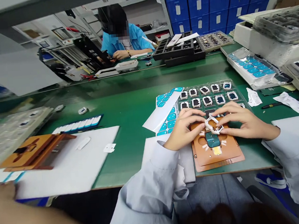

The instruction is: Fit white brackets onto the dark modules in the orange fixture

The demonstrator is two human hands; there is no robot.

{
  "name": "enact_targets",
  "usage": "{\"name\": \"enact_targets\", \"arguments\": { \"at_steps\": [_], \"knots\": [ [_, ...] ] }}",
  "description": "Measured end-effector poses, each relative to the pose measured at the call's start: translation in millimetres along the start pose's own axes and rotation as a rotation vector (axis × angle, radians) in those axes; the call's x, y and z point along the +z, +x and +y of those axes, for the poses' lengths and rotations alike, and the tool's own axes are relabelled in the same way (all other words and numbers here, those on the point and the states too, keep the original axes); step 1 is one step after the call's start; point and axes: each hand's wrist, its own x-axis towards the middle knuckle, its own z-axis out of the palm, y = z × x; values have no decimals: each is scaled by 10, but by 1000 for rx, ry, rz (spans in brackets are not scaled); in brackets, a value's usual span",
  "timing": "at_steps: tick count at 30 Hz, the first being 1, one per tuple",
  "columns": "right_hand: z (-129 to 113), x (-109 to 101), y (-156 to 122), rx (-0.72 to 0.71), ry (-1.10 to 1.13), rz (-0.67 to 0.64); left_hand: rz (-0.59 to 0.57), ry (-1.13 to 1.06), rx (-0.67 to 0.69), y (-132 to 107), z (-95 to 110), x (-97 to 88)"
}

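Note:
Both my hands pinch a small white frame part [213, 125] just above an orange-brown jig [226, 154] on the green bench. My left hand [183, 126] grips its left side with curled fingers. My right hand [241, 121] grips its right side. A teal-screened piece [212, 139] lies in the jig's recess below the frame. Behind my hands stands a clear tray [243, 95] holding several small framed parts, and a sheet of blue stickers [166, 112] lies to its left.
A second orange jig [35, 153] on white paper sits at the left, near another person's arm [23, 220]. A co-worker in blue [122, 37] works across the bench. Black trays [178, 50], clear trays [252, 68] and scraps of paper [290, 101] lie at the right.

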Motion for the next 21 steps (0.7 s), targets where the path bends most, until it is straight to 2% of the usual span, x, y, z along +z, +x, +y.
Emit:
{"name": "enact_targets", "arguments": {
  "at_steps": [6,14,21],
  "knots": [
    [28,32,-38,120,112,-59,-19,5,-7,-2,9,-7],
    [64,54,-22,99,151,-30,-86,-1,-10,-1,5,29],
    [21,81,-20,59,139,-21,10,-23,16,4,14,34]
  ]
}}
